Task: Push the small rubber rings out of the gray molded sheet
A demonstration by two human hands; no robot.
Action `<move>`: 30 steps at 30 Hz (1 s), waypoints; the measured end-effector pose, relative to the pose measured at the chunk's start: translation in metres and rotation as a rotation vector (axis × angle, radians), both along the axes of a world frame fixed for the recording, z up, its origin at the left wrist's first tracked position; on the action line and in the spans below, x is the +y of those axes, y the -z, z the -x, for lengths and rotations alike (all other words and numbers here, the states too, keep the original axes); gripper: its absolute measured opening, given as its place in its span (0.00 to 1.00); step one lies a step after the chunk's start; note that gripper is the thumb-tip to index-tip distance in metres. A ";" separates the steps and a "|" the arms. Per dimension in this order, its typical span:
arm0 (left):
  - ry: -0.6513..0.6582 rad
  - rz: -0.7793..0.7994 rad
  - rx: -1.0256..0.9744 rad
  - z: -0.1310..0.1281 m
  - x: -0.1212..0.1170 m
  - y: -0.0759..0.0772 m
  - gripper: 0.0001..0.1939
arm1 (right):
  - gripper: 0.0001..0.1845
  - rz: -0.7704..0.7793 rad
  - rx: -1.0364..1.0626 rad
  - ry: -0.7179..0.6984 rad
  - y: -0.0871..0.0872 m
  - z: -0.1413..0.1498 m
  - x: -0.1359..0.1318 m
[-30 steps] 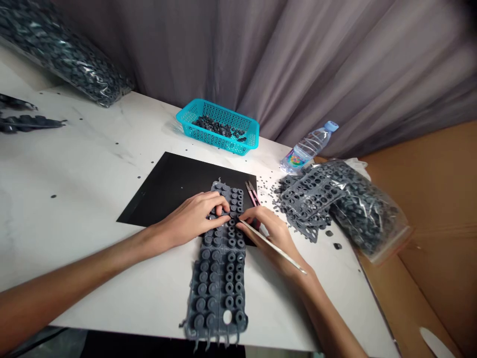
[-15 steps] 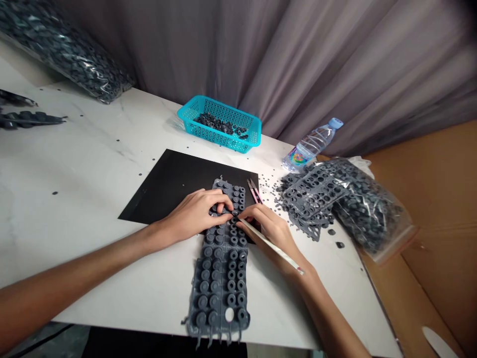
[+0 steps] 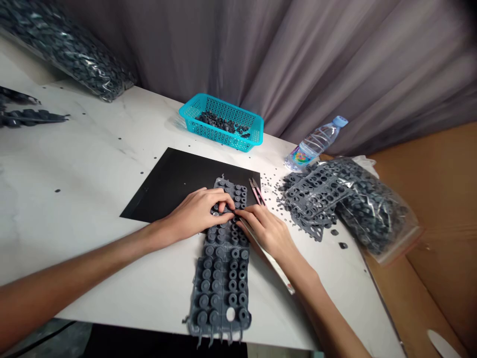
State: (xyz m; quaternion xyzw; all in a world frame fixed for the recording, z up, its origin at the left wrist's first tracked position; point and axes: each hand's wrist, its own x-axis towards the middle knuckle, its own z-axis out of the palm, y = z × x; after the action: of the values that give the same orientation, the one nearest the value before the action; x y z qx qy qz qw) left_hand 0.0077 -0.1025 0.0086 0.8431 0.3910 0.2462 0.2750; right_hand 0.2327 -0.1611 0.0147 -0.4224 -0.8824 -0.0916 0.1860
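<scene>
A long dark grey moulded rubber sheet (image 3: 219, 271) with rows of round, cup-like studs lies lengthwise before me, its far part over a black mat (image 3: 167, 184). My left hand (image 3: 203, 211) rests on the sheet's far half, thumb and forefinger closed in a pinch at its middle; the fingertips partly hide what they grip. Close beside it, my right hand (image 3: 263, 228) is closed around a thin white stick (image 3: 278, 271) whose rear end points toward me. The stick's tip is hidden at the studs between both hands. One stud position near the front is a open hole.
Pink-handled snips (image 3: 257, 191) lie beyond my right hand. A turquoise basket (image 3: 223, 136) holds small dark pieces. At right are a water bottle (image 3: 316, 141), stacked rubber sheets (image 3: 313, 194) and a bag of dark parts (image 3: 376, 214). Another filled bag (image 3: 74, 54) lies back left.
The white stick's rear end has swung down and slightly left as my right hand turned. My right fingers have moved closer to my left fingertips. The sheet stays in place.
</scene>
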 end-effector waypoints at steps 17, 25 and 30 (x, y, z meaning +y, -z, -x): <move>0.056 0.028 0.040 0.000 0.001 -0.007 0.07 | 0.11 0.318 0.423 0.130 -0.016 -0.014 -0.008; 0.041 0.002 0.017 0.000 0.000 -0.004 0.06 | 0.11 0.326 0.307 0.010 -0.016 -0.009 -0.005; 0.042 0.012 0.016 0.000 0.001 -0.004 0.06 | 0.10 0.292 0.270 0.025 -0.017 -0.008 -0.007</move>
State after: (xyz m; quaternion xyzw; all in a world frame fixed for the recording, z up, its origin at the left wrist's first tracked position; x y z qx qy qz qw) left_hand 0.0075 -0.1016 0.0130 0.8513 0.3771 0.2312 0.2821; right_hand 0.2408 -0.1679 0.0318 -0.4642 -0.8481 0.0923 0.2382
